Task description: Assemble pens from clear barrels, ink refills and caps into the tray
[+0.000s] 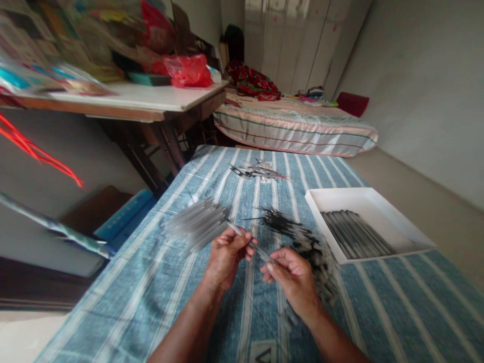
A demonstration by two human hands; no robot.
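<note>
My left hand (230,252) pinches a thin translucent tube (251,243) near its upper end. At the tube's lower end are the closed fingertips of my right hand (289,275). To the left of my hands lies a row of clear grey tubes (198,222), somewhat blurred. A loose pile of black and clear slender pieces (291,229) spreads beside and beyond my right hand, partly hidden by it. Farther back sits a smaller heap of thin pieces (257,170). An open white box (401,227) at the right holds several dark-filled tubes (355,233).
Blue striped cloth (212,307) covers the work surface. A white-topped table (151,101) at the left carries a red plastic bag (189,70) and other items. Below it is a blue box (124,217). A bed (295,126) stands behind, and red strings (41,154) hang at the left.
</note>
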